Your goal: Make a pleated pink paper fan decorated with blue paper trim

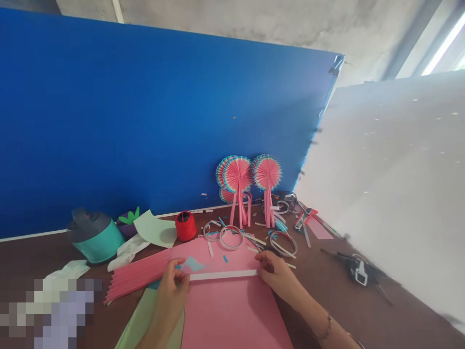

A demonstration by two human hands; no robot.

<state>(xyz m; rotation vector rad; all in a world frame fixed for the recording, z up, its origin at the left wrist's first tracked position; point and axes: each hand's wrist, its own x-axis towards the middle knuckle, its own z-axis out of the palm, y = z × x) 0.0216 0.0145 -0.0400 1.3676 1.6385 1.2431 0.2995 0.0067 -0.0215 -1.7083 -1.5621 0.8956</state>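
Fingers closed, my left hand [173,285] and right hand [275,274] pinch a white strip [223,275] by its ends across pink paper [232,315], fans [238,174] upright beyond.

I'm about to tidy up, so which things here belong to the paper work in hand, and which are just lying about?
Likely in use:
white strip, held between left hand and right hand
pink sheet beneath
pleated pink paper
tape rolls

Probably just lying about:
teal container
red pot
blue scrap
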